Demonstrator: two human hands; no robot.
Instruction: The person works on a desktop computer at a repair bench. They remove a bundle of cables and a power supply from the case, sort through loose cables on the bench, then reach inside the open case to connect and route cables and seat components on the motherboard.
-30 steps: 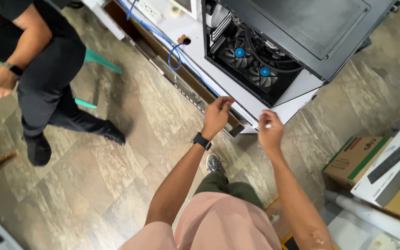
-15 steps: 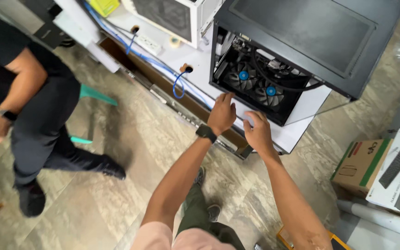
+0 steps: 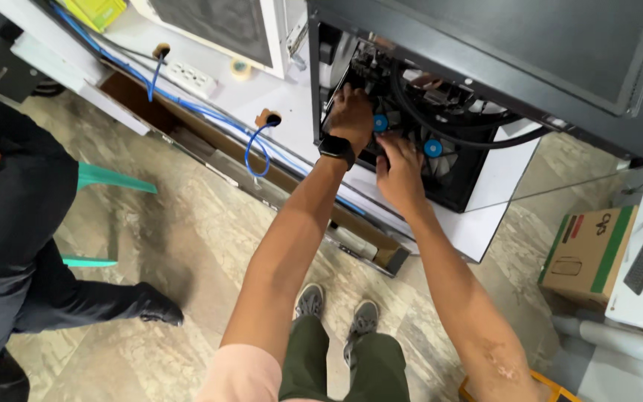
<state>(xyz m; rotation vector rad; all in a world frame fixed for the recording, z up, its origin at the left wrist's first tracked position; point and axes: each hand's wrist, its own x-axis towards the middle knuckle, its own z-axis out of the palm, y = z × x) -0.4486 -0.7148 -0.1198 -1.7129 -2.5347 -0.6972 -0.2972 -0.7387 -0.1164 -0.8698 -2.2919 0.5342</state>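
Even, bright indoor light fills your view, with soft shadows pooling on the stone floor [image 3: 187,223] under the white table [image 3: 500,201]. The computer case [image 3: 485,67] interior stays dim. Wide-angle distortion bends the frame's edges; slight motion blur softens your hands.

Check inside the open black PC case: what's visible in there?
Inside the black PC case: black fans with blue hubs, black cables or hoses. The left hand and right hand cover part of the fans; deeper parts are too dark to tell.

Black wristwatch [image 3: 336,149], pink sleeve [image 3: 243,372], olive trousers [image 3: 344,368]
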